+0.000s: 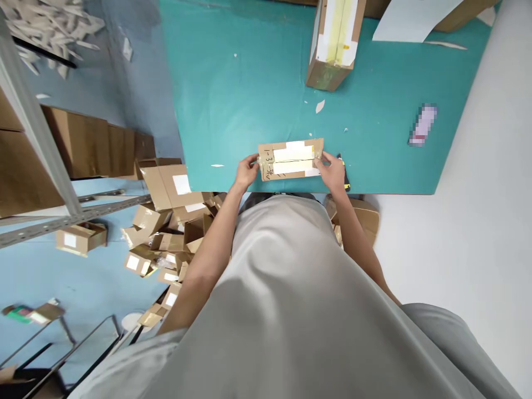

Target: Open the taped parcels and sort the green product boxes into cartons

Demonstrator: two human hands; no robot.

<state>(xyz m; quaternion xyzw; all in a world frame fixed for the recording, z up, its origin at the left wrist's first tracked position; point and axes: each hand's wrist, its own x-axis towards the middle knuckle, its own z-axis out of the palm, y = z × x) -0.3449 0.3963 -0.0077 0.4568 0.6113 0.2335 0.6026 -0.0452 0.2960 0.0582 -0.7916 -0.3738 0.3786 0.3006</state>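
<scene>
A small cardboard box (pixel 294 160) lies at the near edge of the green table, with white and pale yellow labels, clear tape and handwritten marks on its left end. My left hand (pixel 246 173) grips its left end, with thumb and fingers closed at the edge. At the right end, my right hand (pixel 333 173) has its fingers closed on the box's edge. A dark seam runs lengthwise between the yellow labels. Just beyond my right hand sits a black and yellow tool (pixel 346 180), partly hidden, whose kind I cannot make out.
A taller taped box (pixel 332 50) stands at the back of the green table (pixel 220 100), beside a white sheet (pixel 415 19). A blurred pale object (pixel 424 124) lies at right. Several cardboard boxes (pixel 166 244) are heaped on the floor at left, near a metal shelf (pixel 45 127).
</scene>
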